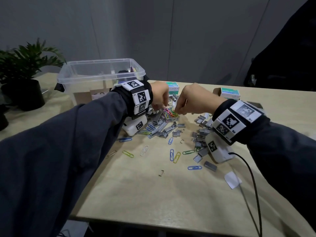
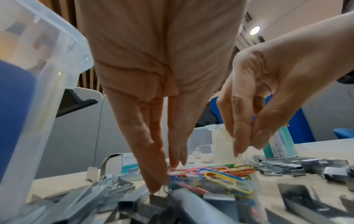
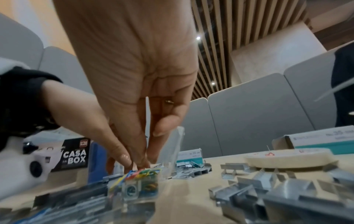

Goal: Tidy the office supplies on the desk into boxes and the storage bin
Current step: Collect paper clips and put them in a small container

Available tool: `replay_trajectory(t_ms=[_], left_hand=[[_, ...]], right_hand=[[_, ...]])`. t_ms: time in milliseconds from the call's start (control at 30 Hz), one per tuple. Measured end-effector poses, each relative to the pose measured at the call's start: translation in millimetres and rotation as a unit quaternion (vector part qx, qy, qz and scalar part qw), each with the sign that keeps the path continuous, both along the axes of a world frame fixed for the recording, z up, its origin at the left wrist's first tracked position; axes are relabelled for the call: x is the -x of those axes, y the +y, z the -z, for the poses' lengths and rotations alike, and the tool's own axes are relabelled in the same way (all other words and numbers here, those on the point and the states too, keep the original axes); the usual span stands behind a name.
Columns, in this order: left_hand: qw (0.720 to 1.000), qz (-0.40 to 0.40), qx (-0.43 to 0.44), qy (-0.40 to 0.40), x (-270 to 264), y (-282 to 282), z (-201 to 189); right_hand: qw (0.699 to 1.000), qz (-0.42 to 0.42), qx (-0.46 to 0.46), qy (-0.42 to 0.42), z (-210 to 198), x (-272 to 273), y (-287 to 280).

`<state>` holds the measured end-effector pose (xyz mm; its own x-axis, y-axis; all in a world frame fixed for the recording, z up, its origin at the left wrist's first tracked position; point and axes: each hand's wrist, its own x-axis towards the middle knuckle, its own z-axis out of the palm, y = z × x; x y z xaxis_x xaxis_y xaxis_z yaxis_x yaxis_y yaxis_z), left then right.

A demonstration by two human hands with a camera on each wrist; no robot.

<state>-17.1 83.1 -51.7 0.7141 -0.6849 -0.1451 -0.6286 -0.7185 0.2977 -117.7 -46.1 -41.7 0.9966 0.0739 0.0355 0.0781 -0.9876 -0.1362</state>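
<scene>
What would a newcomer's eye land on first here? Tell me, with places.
First, the small clear box heaped with coloured paper clips at mid-desk, where the left hand and right hand meet over it, fingertips down. Around it lie grey staple strips, with loose paper clips scattered nearer the person. Behind the left wrist stands a clear storage bin.

Head view looks down over the desk (image 1: 136,194); both wrist views sit low, close, sharing the paperclip box (image 2: 220,180).
</scene>
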Motion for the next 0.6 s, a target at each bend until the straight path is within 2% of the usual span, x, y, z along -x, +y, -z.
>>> replay_trajectory(t_ms=[133,333,500,600], left_hand=[[1.0,-0.016,0.011,0.009,1,1,1],[0.999,-0.015,0.017,0.036,3,9,-6],[0.999,-0.018,0.026,0.006,2,45,-33],[0.999,-0.019,0.021,0.039,3,73,-40]], right_hand=[[0.999,-0.006,0.048,0.011,4,-1,4],[0.998,0.005,0.056,-0.024,2,0,1],[0.997,-0.003,0.043,-0.059,-6,0,8],[0.998,-0.026,0.039,-0.048,-11,-2,22]])
